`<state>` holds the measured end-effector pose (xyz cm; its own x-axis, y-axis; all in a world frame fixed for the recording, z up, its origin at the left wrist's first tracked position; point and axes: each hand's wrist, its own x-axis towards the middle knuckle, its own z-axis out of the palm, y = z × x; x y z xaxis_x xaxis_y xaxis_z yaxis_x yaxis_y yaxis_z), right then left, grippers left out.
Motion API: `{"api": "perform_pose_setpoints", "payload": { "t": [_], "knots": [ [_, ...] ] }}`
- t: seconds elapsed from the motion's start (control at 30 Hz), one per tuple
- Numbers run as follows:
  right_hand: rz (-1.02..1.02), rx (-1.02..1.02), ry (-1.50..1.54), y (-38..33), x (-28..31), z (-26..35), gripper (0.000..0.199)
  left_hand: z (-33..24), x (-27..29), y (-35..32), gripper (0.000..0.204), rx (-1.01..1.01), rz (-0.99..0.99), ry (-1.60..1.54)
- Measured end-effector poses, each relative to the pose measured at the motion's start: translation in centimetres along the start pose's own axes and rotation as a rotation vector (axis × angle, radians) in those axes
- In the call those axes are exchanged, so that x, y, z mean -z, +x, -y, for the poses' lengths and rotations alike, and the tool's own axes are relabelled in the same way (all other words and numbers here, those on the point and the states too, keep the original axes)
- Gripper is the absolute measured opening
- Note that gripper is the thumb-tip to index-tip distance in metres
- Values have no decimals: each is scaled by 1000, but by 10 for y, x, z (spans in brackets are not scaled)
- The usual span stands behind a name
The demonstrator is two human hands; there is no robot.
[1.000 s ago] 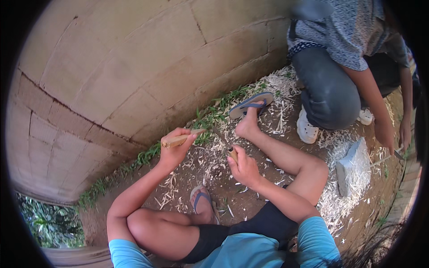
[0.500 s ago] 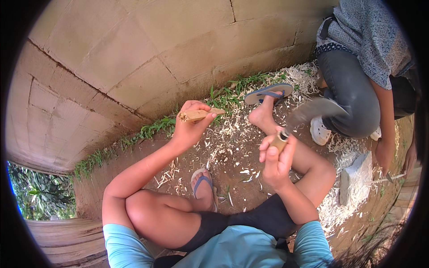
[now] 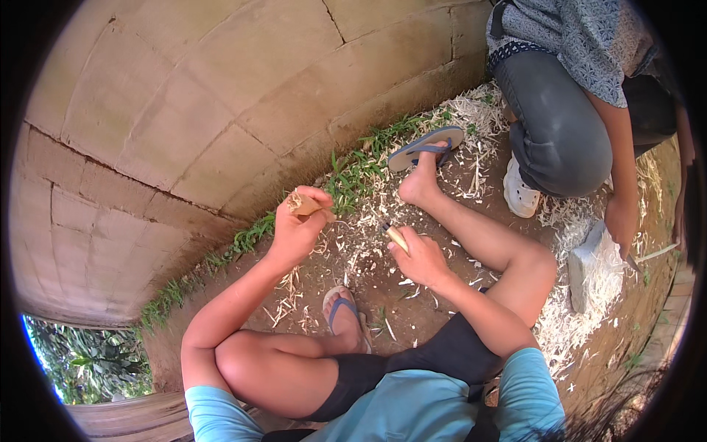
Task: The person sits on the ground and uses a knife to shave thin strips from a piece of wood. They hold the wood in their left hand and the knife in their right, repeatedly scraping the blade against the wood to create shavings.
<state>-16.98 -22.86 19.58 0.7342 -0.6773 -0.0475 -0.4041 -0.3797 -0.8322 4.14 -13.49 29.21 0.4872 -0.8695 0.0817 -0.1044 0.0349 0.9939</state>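
My left hand [image 3: 297,230] is closed around a short, rough piece of wood [image 3: 300,203], whose broken end shows above the fingers. Lower and to the right, my right hand [image 3: 423,259] grips the pale handle [image 3: 398,238] of a knife with a metal collar. Its blade points up toward the wood and can hardly be made out against the shavings. A gap shows between the knife handle and my left hand. Wood shavings [image 3: 361,247] lie scattered on the dirt below both hands.
A block wall [image 3: 294,96] runs along the far side, with grass [image 3: 353,173] at its foot. My sandalled feet [image 3: 344,317] rest on the ground. At right a person [image 3: 563,125] crouches beside a grey block [image 3: 585,269] and heaped shavings, holding a thin pale strip.
My right hand has come down and left, and the knife's broad curved blade no longer shows plainly. My left hand has turned the wood. The whole view has shifted slightly.
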Motion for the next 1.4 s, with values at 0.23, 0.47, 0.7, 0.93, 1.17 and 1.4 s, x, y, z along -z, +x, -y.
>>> {"api": "perform_pose_setpoints", "payload": {
  "t": [0.23,0.47,0.7,0.93,1.17,1.4],
  "knots": [
    [-168,42,488,-9,-7,23,26,-10,3,14,27,-216,47,-171],
    [48,3,332,-11,-23,17,25,-40,-17,17,25,-316,-11,-347],
    [-588,821,1135,-31,33,79,30,-48,-9,17,11,-312,30,-385],
    [-25,-59,248,-21,-24,23,23,-55,-24,9,29,-332,27,-188],
    [-1,-72,446,-5,5,31,20,-42,4,15,33,-260,-33,-278],
    [-124,194,540,-29,50,59,27,-53,3,19,32,-325,-57,-242]
  ]
}}
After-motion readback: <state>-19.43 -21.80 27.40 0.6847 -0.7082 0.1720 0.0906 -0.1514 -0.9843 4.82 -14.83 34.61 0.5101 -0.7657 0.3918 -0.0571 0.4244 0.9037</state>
